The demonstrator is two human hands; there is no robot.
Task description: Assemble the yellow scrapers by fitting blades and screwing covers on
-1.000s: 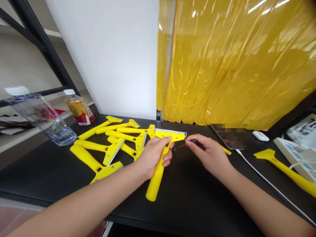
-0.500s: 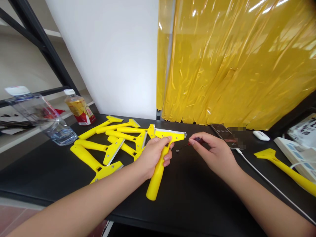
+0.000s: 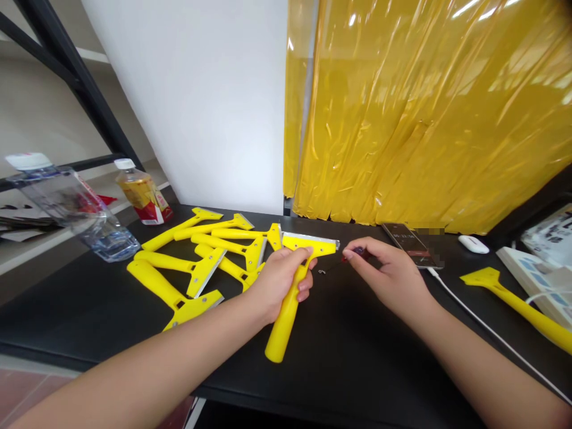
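Observation:
My left hand is wrapped round the neck of a yellow scraper, its handle pointing down toward me. A metal blade runs along the top of the scraper's head, and one screw shows in the head's right part. Just right of the blade, my right hand pinches a small screwdriver by its dark red handle. Its thin dark shaft points left and barely shows against the table. Tiny metal screws lie on the tabletop near the shaft's end.
Several yellow scrapers lie at the left on the black table. Behind them stand a clear bottle and a juice bottle. At the right are a cabled phone, a white case, another yellow scraper and a power strip.
The head view has shifted very slightly. Both hands stay almost where they were, still holding the scraper and the screwdriver.

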